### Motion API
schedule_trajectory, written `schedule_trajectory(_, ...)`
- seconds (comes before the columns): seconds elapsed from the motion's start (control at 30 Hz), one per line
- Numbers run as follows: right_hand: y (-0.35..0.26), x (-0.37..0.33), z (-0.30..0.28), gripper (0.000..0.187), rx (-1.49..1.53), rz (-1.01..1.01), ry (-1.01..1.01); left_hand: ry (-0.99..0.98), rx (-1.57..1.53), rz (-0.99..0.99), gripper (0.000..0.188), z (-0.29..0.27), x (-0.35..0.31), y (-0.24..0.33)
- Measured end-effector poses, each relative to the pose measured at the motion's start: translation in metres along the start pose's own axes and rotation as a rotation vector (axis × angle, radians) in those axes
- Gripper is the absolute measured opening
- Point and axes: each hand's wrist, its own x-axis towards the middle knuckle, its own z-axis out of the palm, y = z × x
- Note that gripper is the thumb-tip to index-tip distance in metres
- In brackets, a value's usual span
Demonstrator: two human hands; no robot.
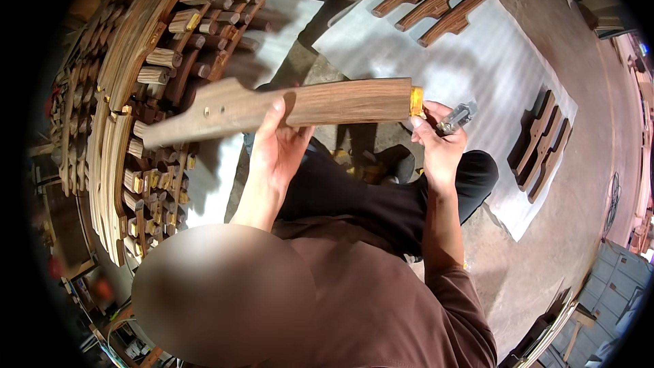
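A long shaped wooden piece (347, 102) with brown grain lies across my lap in mid-air, its left end blurred. My left hand (276, 146) grips it near the middle from below, thumb on its face. Yellow tape (416, 101) wraps its right end. There the fingertips of my right hand (441, 140) touch or pinch the tape's lower edge. The same hand also holds a small tool with a clear-and-grey handle (456, 117), pointing up and to the right; its working end is hidden.
Tall stacks of similar wooden pieces (112, 163), several with yellow-taped ends, stand at left. A white sheet (470, 61) on the concrete floor (579, 95) bears three pieces (432, 3) at the top and more dark pieces (541, 140) at right. Grey cases (616, 286) stand at lower right.
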Motion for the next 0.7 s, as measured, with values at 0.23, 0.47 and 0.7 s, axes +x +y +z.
schedule_trajectory(0.23, 0.010, 0.001, 0.005, 0.015, -0.150, -0.140, -0.028, 0.114, -0.229, -0.118, 0.044, -0.047, -0.003, -0.020)
schedule_trajectory(0.47, 0.006, 0.011, 0.006, 0.008, -0.372, -0.237, -0.184, 0.130, -0.088, -0.353, 0.034, -0.050, -0.013, -0.013)
schedule_trajectory(0.7, 0.000, 0.006, 0.013, 0.005, -0.577, -0.374, -0.187, -0.388, 1.706, 1.200, 0.083, 0.018, -0.020, -0.008)
